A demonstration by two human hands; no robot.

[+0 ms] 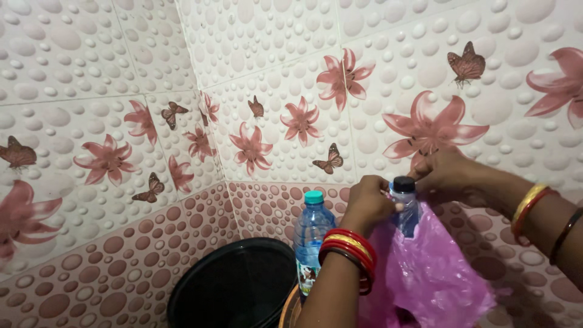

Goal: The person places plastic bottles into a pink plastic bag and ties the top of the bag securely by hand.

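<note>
My left hand [367,203] and my right hand [446,173] both pinch the top edge of a pink plastic bag [425,273], holding it up around a clear plastic bottle with a dark cap [404,203]. The bottle's neck and cap stick out of the bag between the two hands. Red and gold bangles ring both wrists. A second clear bottle with a teal cap [311,237] stands upright just left of my left forearm.
A black round bucket [234,285] sits in the corner at the lower middle. A brown rounded rim [290,310] shows beside the teal-capped bottle. Tiled walls with pink flowers and butterflies [255,146] close in behind and to the left.
</note>
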